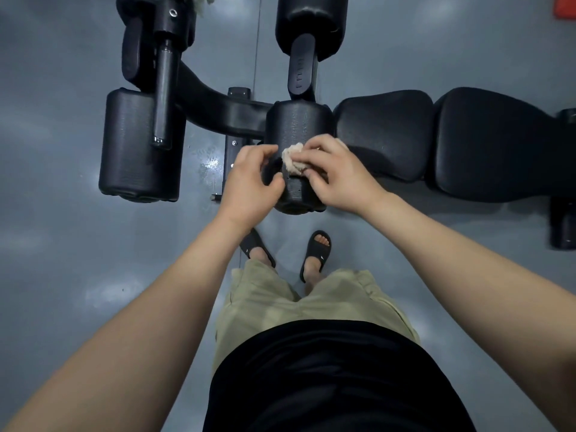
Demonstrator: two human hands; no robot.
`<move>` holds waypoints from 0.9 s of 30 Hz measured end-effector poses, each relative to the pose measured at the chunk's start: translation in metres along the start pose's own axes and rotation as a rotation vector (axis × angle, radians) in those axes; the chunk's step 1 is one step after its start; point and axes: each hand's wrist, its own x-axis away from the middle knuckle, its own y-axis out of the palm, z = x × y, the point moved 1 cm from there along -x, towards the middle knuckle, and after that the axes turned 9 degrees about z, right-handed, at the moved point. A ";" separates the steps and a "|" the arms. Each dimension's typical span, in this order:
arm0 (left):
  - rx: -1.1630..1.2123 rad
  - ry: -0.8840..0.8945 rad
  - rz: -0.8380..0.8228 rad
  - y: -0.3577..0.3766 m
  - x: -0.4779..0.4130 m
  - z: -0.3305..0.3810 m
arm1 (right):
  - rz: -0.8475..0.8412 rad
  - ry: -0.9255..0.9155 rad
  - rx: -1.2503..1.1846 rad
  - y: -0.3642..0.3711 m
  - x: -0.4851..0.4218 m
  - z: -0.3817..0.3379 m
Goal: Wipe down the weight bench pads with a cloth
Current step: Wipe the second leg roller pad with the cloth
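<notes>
A black roller pad (296, 126) of the weight bench stands just in front of me. My right hand (339, 179) holds a bunched beige cloth (293, 160) against the top of this pad. My left hand (249, 182) grips the pad's left side, its fingers curled round it. The black seat pad (383, 132) and the back pad (498, 141) stretch to the right of the roller.
Another roller pad (140, 145) lies to the left, and a third (311, 23) at the top. The black metal frame (215, 104) joins them. A second pale cloth (204, 1) shows at the top edge. Grey floor surrounds the bench; my sandalled feet (314, 254) stand close to it.
</notes>
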 end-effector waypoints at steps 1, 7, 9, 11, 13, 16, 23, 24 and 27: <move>-0.002 0.054 -0.035 0.001 0.000 0.002 | -0.004 0.002 -0.017 0.000 0.006 -0.002; -0.111 0.264 -0.133 0.010 0.012 -0.008 | -0.019 0.127 -0.133 0.001 0.030 -0.015; -0.141 0.302 -0.096 0.013 0.020 -0.011 | 0.004 0.122 -0.157 0.004 0.036 -0.017; -0.171 0.313 -0.055 0.015 0.029 -0.012 | 0.021 0.111 -0.178 0.006 0.042 -0.019; -0.189 0.323 -0.031 0.016 0.037 -0.013 | 0.025 0.100 -0.193 0.007 0.048 -0.021; -0.181 0.331 -0.055 0.015 0.047 -0.016 | -0.016 0.088 -0.206 0.007 0.057 -0.026; -0.015 0.187 0.032 0.001 0.044 -0.011 | -0.053 0.200 -0.203 -0.012 0.031 -0.038; -0.004 0.160 0.075 -0.002 0.034 -0.010 | -0.021 0.186 -0.177 -0.012 0.019 -0.038; -0.041 0.140 0.128 -0.004 -0.003 -0.011 | 0.006 0.126 -0.073 -0.003 -0.013 -0.032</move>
